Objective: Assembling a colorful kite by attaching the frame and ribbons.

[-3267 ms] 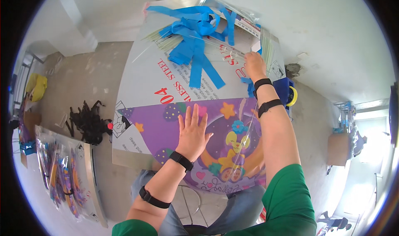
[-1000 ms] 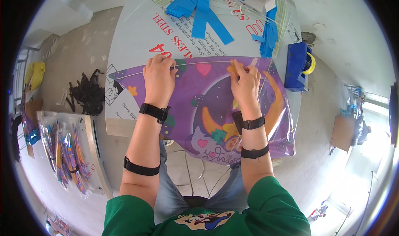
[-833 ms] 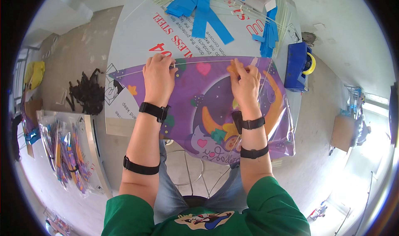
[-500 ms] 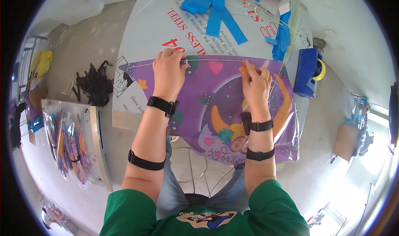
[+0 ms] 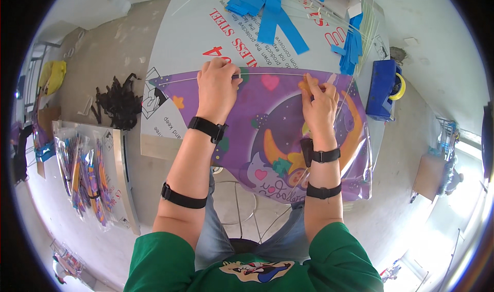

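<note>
A purple printed kite sheet [image 5: 242, 117] lies over the near part of the board, its lower part hanging past the edge toward my legs. It carries a moon, stars and hearts. A thin white rod [image 5: 278, 74] runs along its far edge. My left hand [image 5: 218, 86] is closed at that edge, fingertips pinched on the rod beside a small pale piece whose kind I cannot make out. Farther right, my right hand [image 5: 320, 104] holds the rod at the edge between thumb and fingers. A second thin rod lies along the sheet's right side, partly under the right hand.
Blue strips [image 5: 267, 19] and thin pale rods [image 5: 368, 27] lie on the board [image 5: 180, 35] at the far side. A blue tape dispenser [image 5: 381, 89] stands at the right. To the left are black strips [image 5: 119, 102] and bagged colourful bundles [image 5: 85, 174].
My left hand has slid slightly right along the far edge, with the small pale piece at its fingertips. The right hand stays at nearly the same spot on the rod.
</note>
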